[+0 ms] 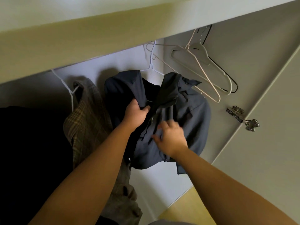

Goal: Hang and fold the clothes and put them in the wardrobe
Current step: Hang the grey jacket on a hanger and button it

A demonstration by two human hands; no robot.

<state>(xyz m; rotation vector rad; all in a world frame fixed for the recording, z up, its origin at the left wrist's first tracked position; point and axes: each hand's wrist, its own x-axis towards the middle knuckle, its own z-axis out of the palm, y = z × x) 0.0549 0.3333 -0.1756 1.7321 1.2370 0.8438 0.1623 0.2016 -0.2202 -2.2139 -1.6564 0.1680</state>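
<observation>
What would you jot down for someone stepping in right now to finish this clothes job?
Left hand: grips the dark shirt by its front edge, just below the collar.
Right hand: fingers relaxed, resting on the shirt front; it is blurred.
Shirt: bunched on a white wire hanger inside the wardrobe; the hook runs up out of sight.
Done: a plaid garment hangs to the shirt's left.
Spare: empty hangers hang to its right.
Left: probably smooth the shirt out on its hanger. No other clothes to hang or fold are in view.
</observation>
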